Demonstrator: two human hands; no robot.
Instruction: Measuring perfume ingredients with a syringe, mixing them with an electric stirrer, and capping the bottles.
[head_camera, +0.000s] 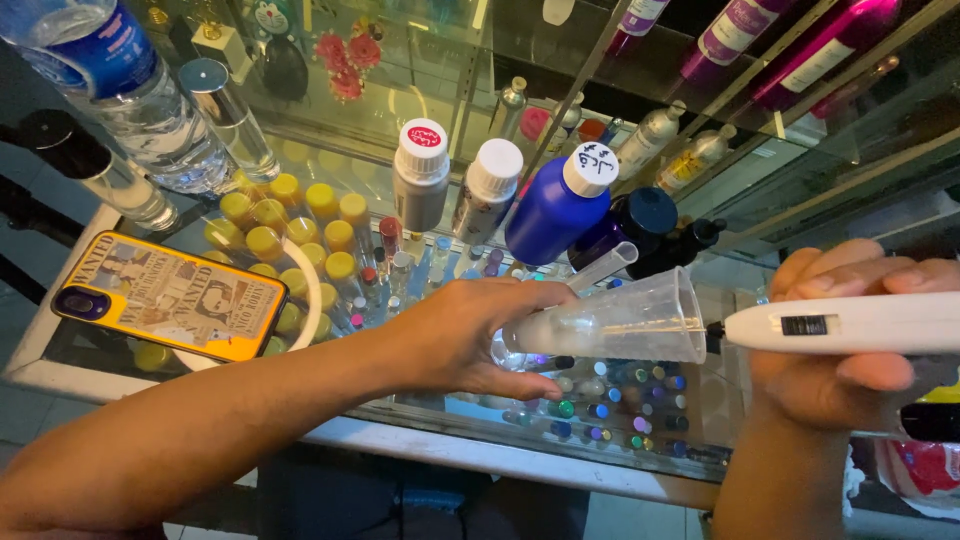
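My left hand (470, 335) grips a clear plastic conical cup (625, 322) tipped sideways; my right hand (850, 345) clasps a white pen-shaped tool (840, 325) at its rim — bottles crowd beyond.

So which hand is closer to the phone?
The left hand. It holds a clear plastic cup a little way to the right of the phone, which lies on the glass counter. The right hand holds a white pen-shaped tool far off at the right edge.
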